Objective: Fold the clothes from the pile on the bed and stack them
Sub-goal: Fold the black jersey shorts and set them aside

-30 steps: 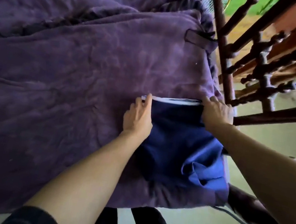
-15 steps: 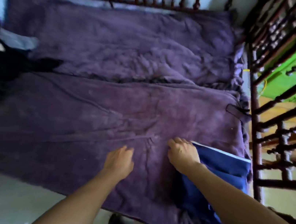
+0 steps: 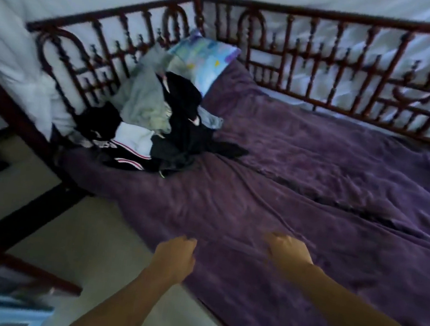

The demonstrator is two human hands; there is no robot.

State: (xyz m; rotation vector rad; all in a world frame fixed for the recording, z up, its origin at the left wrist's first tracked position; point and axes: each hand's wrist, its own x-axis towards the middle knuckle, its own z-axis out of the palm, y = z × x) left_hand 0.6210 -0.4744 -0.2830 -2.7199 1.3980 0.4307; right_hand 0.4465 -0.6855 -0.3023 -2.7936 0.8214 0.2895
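Note:
A pile of clothes (image 3: 154,131), black, grey and white pieces mixed, lies heaped at the far left corner of the bed with the purple cover (image 3: 301,192). My left hand (image 3: 174,257) hovers at the bed's near edge, fingers loosely curled, holding nothing. To its right, my right hand (image 3: 286,250) is just above the purple cover, also loosely curled and holding nothing. Both hands are well short of the pile. The folded blue garment is out of view.
A dark red metal bed rail (image 3: 334,63) runs along the back and left sides. A colourful pillow (image 3: 203,63) leans in the corner behind the pile. White fabric hangs behind the rails. Pale floor (image 3: 79,240) lies at lower left.
My view has swung left from the folded blue garment to the pile in the corner. Both hands have let go of the blue garment and moved leftward over the cover.

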